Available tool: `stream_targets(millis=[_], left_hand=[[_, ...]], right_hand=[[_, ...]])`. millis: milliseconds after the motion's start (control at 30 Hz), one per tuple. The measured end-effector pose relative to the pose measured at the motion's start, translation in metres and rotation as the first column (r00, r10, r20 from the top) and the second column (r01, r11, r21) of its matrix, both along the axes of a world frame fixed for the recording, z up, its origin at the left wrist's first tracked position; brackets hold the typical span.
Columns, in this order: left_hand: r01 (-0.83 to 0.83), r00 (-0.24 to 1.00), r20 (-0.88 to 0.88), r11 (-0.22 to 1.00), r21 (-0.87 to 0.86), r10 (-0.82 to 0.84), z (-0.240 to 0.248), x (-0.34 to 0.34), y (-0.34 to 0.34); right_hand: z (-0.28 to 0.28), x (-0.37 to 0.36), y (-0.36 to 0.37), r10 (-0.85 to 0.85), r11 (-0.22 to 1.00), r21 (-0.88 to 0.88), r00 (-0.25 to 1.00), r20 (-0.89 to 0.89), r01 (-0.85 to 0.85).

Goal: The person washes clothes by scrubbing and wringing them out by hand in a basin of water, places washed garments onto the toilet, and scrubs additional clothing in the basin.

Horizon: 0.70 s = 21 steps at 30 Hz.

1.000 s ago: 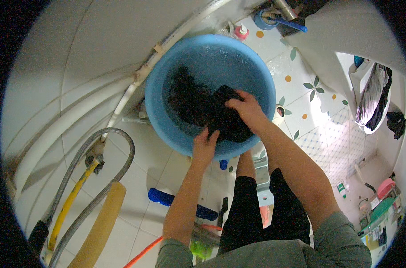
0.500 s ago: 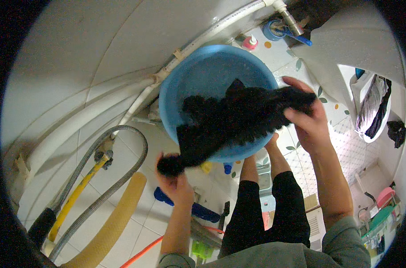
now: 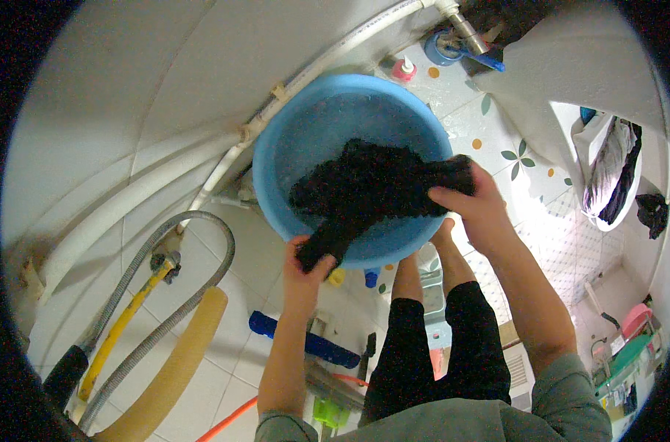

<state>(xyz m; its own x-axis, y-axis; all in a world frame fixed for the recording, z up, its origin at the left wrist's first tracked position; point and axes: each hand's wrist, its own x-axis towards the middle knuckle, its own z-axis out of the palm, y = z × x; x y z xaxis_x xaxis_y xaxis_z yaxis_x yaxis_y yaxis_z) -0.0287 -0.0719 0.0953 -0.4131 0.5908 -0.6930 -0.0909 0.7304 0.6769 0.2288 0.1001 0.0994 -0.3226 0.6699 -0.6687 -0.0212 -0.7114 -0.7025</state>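
A wet-looking black cloth [image 3: 372,180] with a rough, shaggy surface hangs bunched over a round blue basin [image 3: 267,166]. My left hand [image 3: 302,274] grips one end of it at the basin's near left rim. The opposite end is bunched in my right hand [image 3: 482,210] at the right rim. Between my hands the cloth sags into the basin, where cloudy liquid shows around it. Whether its lowest part lies in the liquid, I cannot tell.
White pipes [image 3: 298,87] run along the wall behind the basin. Grey and tan hoses [image 3: 165,368] curve across the floor at left. A pink pump bottle [image 3: 404,70] and a blue pot with a brush [image 3: 443,48] stand beyond. A white tub of clothes [image 3: 608,169] is at right.
Both hands have drawn closer together, and the cloth has gone from stretched across the basin to bunched and sagging lower into it. My left hand moved up and right.
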Motion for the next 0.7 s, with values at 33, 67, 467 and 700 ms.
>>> stream_targets(millis=[33,67,467,700], left_hand=[[0.228,0.972,0.079,0.971,-0.076,-0.222,0.0,-0.001,-0.003],[0.45,0.888,0.17,0.883,-0.133,-0.427,-0.002,-0.003,-0.005],[0.12,0.969,-0.245,0.924,0.364,-0.029,-0.169,-0.002,0.06],[0.653,0.382,-0.435,0.571,-0.497,-0.815,-0.19,0.019,0.077]], right_hand=[[0.017,-0.002,-0.001,-0.104,0.994,-0.06,0.982,-0.155,0.096],[0.027,-0.01,-0.004,-0.013,1.0,0.015,0.986,-0.166,0.016],[-0.117,-0.13,-0.052,0.204,0.75,0.472,0.841,0.501,-0.463],[-0.198,-0.077,-0.041,0.304,0.438,0.426,0.577,0.758,-0.792]])
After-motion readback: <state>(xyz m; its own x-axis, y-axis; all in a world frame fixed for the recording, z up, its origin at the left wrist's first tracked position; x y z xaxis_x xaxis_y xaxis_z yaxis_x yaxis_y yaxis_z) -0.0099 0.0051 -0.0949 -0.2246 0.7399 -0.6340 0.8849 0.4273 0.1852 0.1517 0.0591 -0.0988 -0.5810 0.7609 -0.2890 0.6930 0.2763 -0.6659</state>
